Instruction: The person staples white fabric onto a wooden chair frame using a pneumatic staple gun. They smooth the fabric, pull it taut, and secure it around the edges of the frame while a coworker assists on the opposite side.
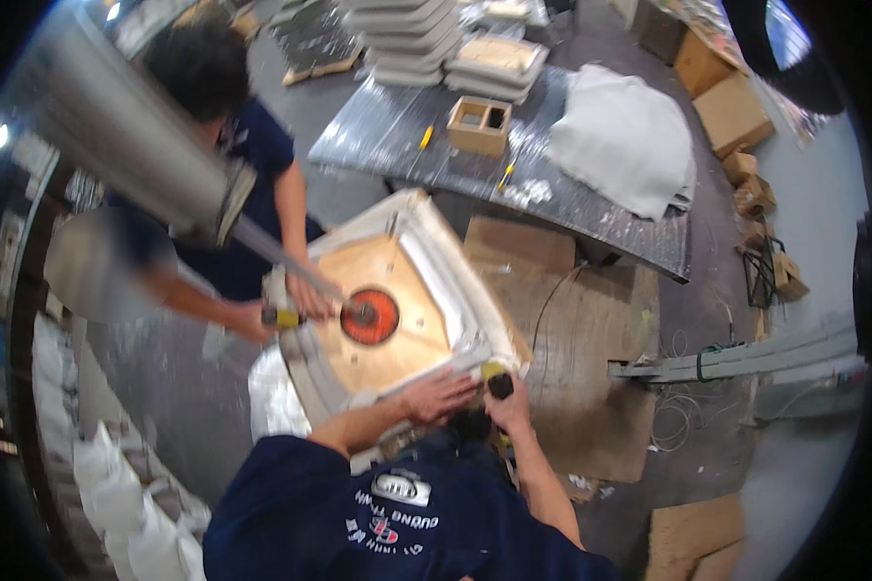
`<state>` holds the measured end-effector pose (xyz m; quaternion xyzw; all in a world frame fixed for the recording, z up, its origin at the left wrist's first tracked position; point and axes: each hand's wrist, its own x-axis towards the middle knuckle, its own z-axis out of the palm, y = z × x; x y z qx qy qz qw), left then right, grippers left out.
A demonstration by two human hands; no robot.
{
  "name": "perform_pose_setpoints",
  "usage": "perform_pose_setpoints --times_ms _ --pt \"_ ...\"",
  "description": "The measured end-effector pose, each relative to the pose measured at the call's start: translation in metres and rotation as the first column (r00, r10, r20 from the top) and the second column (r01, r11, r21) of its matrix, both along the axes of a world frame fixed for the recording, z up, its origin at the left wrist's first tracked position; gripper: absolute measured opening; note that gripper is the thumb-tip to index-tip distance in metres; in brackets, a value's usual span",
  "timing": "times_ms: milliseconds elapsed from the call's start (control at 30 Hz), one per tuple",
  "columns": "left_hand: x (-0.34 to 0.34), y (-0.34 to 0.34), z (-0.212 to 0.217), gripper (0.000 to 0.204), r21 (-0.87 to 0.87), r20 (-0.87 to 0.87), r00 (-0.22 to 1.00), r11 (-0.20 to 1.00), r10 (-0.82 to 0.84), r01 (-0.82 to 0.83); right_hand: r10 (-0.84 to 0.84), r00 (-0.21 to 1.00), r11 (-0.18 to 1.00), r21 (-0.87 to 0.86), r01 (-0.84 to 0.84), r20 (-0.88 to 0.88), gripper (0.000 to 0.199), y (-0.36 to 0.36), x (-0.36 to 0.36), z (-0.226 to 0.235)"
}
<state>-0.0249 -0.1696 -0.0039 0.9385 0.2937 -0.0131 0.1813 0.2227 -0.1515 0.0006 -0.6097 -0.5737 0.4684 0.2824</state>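
Note:
A plywood seat panel with pale grey fabric round its edges lies on a stand in front of me. My left hand rests flat on its near edge, fingers stretched over the fabric. Beside it, at the near right corner, my right hand grips a yellow-and-black staple gun against the rim. A metal rod from a large grey cylinder meets an orange disc on the panel. Across from me a co-worker's hand holds another yellow-and-black tool at the left edge.
A dark table beyond carries stacked pale padded panels, a wooden box, two yellow cutters and a heap of white fabric. Plywood sheets lie to my right. Grey bars jut in from the right.

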Motion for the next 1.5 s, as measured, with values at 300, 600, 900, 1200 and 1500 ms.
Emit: perform_pose_setpoints --times_ms 300,600,900,1200,1500 --pt "0.004 -0.003 -0.030 0.084 0.192 0.218 0.976 0.980 0.016 -0.059 -0.020 0.987 0.957 -0.288 -0.027 -0.157 0.033 0.008 0.010 0.028" --pt "0.002 -0.005 -0.033 0.082 0.154 0.231 0.972 0.985 0.046 -0.084 0.066 0.990 0.959 -0.265 -0.098 -0.127 0.031 0.016 0.008 0.032" --pt "0.000 -0.001 -0.026 0.076 0.121 0.273 0.960 0.989 0.053 -0.089 0.062 0.992 0.955 -0.283 -0.091 -0.111 0.036 0.021 0.007 0.036" --pt "0.007 0.004 -0.026 0.082 0.115 0.234 0.969 0.987 0.083 -0.113 0.064 0.983 0.968 -0.230 -0.103 -0.170 0.046 0.028 0.006 0.046" --pt "0.031 0.028 -0.023 0.075 0.185 0.202 0.954 0.947 0.223 -0.261 0.119 0.989 0.953 -0.269 -0.138 -0.088 0.037 0.077 0.014 0.044"
